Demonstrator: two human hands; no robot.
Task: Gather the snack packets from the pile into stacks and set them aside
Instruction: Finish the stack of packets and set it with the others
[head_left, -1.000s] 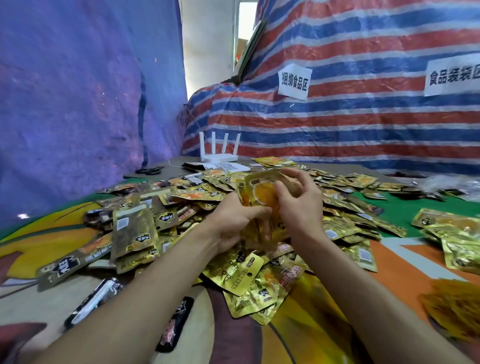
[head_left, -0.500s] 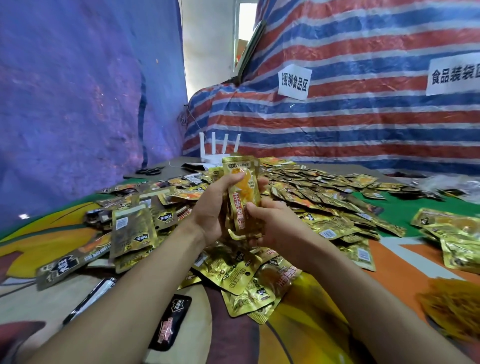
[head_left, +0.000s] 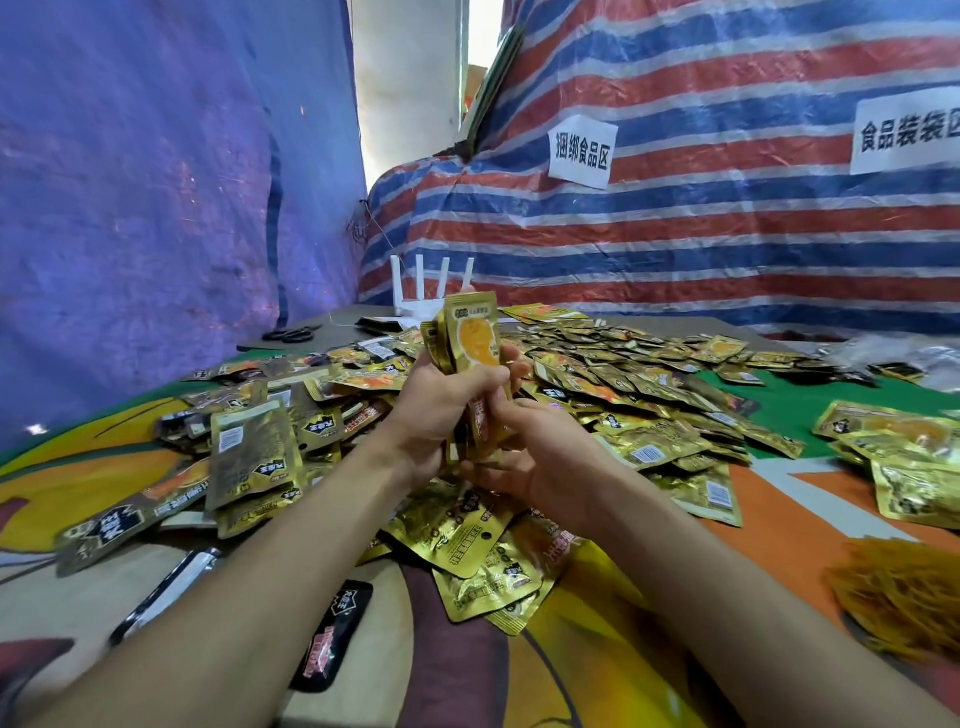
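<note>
Gripping upright packet stack (head_left: 471, 349): L hand (head_left: 441, 413) fingers wrapped round, R hand (head_left: 543, 454) fingers pinching bottom.

Blue tarp (head_left: 156, 208): is hanging down the left side.
Striped tarp (head_left: 727, 249): is draping across the back and right in red, blue and white bands.
Paper signs: one sign (head_left: 582, 150) and a second sign (head_left: 906, 137) are sticking to the striped tarp, both showing black printed characters.
Pale column (head_left: 405, 104): is showing in the gap between the tarps.
Router (head_left: 431, 286): is standing at the far edge of the table (head_left: 332, 317), its four white antennas pointing up.
Scissors (head_left: 291, 335): are lying flat on the grey tabletop, left of the router.
Printed mat (head_left: 597, 654): is covering the near part of the table in orange, yellow, green and maroon shapes.
Orange bundle (head_left: 893, 592): is lying on the mat at the lower right, blurred, possibly rubber bands.
Clear plastic (head_left: 898, 353): is lying crumpled at the far right.
</note>
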